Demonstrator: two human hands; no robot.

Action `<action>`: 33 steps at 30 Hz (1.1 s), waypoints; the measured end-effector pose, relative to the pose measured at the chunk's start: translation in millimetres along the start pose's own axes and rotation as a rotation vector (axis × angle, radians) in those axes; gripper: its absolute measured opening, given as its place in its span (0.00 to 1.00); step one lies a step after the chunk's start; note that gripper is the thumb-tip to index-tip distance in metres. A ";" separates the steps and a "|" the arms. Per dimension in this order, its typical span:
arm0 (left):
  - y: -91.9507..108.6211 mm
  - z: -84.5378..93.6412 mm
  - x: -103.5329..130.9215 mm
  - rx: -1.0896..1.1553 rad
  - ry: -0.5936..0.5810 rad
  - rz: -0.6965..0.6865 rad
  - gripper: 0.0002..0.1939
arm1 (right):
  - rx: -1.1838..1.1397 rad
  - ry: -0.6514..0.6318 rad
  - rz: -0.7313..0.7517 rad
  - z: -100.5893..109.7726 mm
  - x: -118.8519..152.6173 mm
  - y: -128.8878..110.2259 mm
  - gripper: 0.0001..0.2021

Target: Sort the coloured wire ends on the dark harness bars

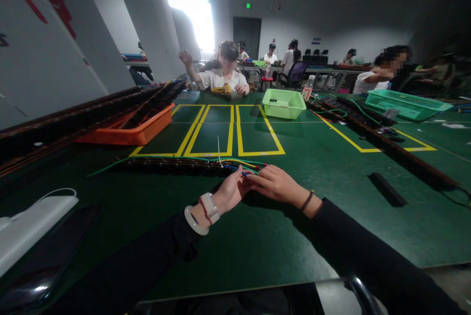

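A long dark strip (169, 164) with thin wires along it lies across the green table (235, 266), in front of me. Coloured wires (247, 163), green, yellow, blue and red, come out of its right end. My left hand (233, 188) has its fingers closed on these wires from the left. From the right, my right hand (275, 183) pinches the same wires near their ends, and the two hands meet there. A white cable tie (219, 150) sticks up from the strip, left of my hands.
An orange basket (147, 128) with dark strips stands at the left, a light green basket (283, 104) at the back and a teal one (408, 103) at the right. A phone (51, 251) and a white box (37, 224) lie at the near left. A person sits across the table.
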State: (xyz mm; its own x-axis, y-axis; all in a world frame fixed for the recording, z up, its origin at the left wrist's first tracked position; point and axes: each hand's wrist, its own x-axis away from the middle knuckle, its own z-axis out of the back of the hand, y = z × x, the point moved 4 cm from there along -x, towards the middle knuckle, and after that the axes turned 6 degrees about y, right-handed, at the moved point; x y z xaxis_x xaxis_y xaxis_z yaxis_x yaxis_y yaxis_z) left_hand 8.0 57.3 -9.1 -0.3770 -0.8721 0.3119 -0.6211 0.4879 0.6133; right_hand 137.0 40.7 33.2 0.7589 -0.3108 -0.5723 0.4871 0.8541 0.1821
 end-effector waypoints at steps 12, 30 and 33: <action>-5.5 -9.0 8.1 -0.271 -0.087 0.006 0.19 | -0.130 0.023 -0.268 -12.3 0.5 15.0 0.11; -8.7 -15.7 14.9 -0.546 -0.221 -0.089 0.20 | -0.273 -0.055 -0.323 -31.9 7.2 24.8 0.08; -9.9 -13.7 12.9 -0.549 -0.216 -0.080 0.20 | -0.314 0.040 -0.454 -27.9 4.8 36.8 0.09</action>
State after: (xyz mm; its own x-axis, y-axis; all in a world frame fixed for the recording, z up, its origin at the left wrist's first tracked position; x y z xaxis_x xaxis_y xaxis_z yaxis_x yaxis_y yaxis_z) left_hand 18.7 40.7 -1.2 -0.5106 -0.8499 0.1299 -0.2291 0.2801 0.9322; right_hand 146.5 82.3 14.8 0.4823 -0.6661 -0.5689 0.6046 0.7231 -0.3340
